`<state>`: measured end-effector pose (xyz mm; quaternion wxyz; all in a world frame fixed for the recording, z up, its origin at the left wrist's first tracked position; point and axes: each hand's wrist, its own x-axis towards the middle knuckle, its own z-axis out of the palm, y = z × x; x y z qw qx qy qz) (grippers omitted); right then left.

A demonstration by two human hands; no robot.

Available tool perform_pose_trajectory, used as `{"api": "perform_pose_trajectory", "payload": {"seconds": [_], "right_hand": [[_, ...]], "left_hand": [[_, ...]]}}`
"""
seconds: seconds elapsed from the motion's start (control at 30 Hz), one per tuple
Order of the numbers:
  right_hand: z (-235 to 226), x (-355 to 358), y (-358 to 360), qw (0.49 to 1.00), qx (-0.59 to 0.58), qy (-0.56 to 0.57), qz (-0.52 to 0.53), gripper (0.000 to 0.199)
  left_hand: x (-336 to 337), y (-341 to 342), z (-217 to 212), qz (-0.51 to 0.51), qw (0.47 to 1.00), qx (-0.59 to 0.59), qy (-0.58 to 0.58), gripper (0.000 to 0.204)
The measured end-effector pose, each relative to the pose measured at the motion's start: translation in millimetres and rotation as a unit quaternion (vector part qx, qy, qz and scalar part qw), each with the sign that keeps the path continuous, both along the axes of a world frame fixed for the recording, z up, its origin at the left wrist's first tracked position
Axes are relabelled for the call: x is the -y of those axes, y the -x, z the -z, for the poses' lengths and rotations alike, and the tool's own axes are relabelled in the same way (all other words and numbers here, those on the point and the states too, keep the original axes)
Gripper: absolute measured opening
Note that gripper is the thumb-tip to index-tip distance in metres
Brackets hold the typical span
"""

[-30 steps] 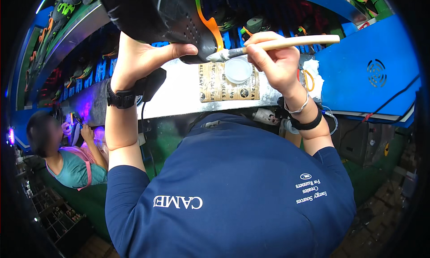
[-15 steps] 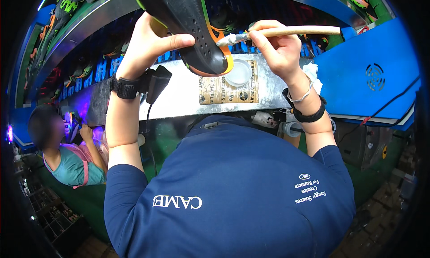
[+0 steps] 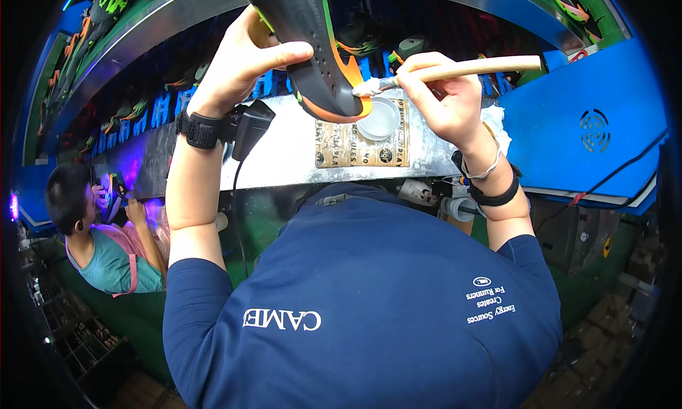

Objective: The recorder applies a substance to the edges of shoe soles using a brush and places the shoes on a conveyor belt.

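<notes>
My left hand (image 3: pixel 245 64) grips a black shoe sole (image 3: pixel 312 61) with an orange and green rim, its thumb lying across the inner face. The sole is held tilted above the bench, its top end cut off by the picture's upper edge. A brush with a pale wooden handle (image 3: pixel 490 64) is pinched in my right hand (image 3: pixel 444 96). Its whitish bristles touch or nearly touch the sole's orange edge near the rounded lower end. Below the sole, a round translucent tub (image 3: pixel 379 119) stands on a printed brown cardboard piece (image 3: pixel 348 150).
The metal bench (image 3: pixel 284 143) runs across in front of me. Behind it lies a conveyor with blue racks (image 3: pixel 160 111) carrying shoe parts. A blue machine housing (image 3: pixel 590 118) stands at right, with crumpled white cloth (image 3: pixel 495 121) beside it. A co-worker (image 3: pixel 106 231) sits at left.
The brush tip has moved down along the sole's orange edge, toward its lower end. My right hand has dropped a little, and the sole has shifted slightly to the right.
</notes>
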<state>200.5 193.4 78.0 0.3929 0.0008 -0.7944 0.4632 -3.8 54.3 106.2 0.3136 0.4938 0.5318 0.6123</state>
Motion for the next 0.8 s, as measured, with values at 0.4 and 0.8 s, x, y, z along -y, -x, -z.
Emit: {"api": "perform_pose_trajectory", "payload": {"seconds": [0.4,0.8], "right_hand": [[-3.4,-6.7,18.6,0.999,-0.013,0.004,0.047,0.009],[-13.1,-26.1,30.2,0.989,-0.084,-0.048,0.112,0.008]], "left_hand": [[-9.5,-15.0,7.6,-0.005,0.997,0.036,0.074,0.055],[-16.6,-33.7,3.6,0.039,0.992,0.05,0.107,0.069]]}}
